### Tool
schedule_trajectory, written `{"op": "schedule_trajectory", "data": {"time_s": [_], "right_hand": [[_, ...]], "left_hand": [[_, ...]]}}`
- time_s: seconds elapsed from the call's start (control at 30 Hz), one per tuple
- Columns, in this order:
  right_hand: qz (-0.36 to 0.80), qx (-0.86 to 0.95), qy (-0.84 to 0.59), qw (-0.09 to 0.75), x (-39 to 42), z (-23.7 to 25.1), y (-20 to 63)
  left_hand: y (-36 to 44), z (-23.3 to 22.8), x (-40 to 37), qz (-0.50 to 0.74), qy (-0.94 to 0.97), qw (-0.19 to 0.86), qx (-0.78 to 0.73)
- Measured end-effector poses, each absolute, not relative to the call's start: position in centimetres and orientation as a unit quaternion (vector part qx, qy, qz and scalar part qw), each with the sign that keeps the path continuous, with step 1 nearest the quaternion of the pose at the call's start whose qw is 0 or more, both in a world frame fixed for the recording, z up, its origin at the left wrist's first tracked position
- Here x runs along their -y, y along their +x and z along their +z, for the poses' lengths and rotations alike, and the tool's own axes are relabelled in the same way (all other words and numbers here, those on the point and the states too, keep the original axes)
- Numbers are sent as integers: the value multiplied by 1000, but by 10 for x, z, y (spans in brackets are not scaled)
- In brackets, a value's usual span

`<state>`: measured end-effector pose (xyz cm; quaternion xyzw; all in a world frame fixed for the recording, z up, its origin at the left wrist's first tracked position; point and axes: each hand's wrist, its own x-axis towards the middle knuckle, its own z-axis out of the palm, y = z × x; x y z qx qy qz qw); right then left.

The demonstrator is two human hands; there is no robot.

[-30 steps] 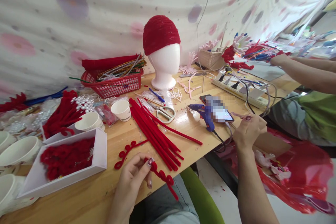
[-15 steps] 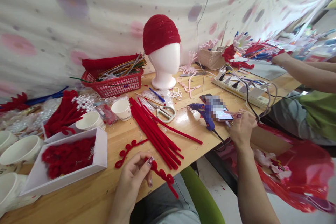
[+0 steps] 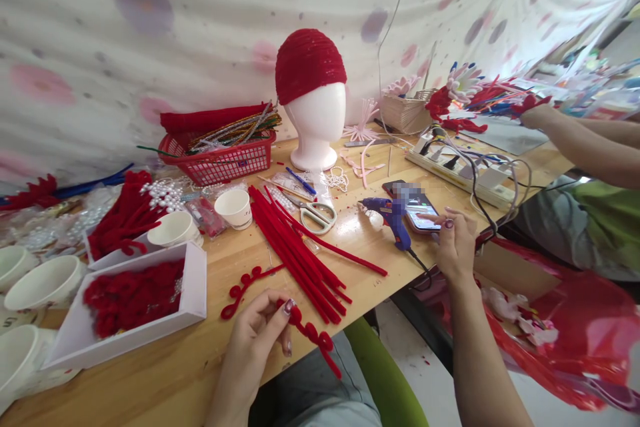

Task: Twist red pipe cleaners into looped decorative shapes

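My left hand pinches a curled red pipe cleaner between thumb and fingers above the table's front edge. A second curled red pipe cleaner lies on the wood just beyond that hand. My right hand holds nothing; its index finger reaches onto the lit screen of a phone, the thumb apart from it and the other fingers partly bent. Beside the phone rests a blue glue gun. Between my hands lies a bundle of straight red pipe cleaners, with scissors next to it.
A white foam head wears a red covering. Left of it stand a red basket, paper cups and a white box of red pieces. A power strip lies at right, near a co-worker's arm.
My right index finger has stretched out over the phone, and the screen picture differs. The left hand keeps its pinch on the curled pipe cleaner. The whole view has shifted slightly.
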<state>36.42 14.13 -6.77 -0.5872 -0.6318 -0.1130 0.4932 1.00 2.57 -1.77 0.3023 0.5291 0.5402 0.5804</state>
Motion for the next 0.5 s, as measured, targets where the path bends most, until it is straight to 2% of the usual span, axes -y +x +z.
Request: {"op": "schedule_trajectory", "data": {"time_s": [0.5], "right_hand": [[-92,664,-590,450,-157,-60,364]], "left_hand": [[11,-18,-26,548,293,584,-522]]}}
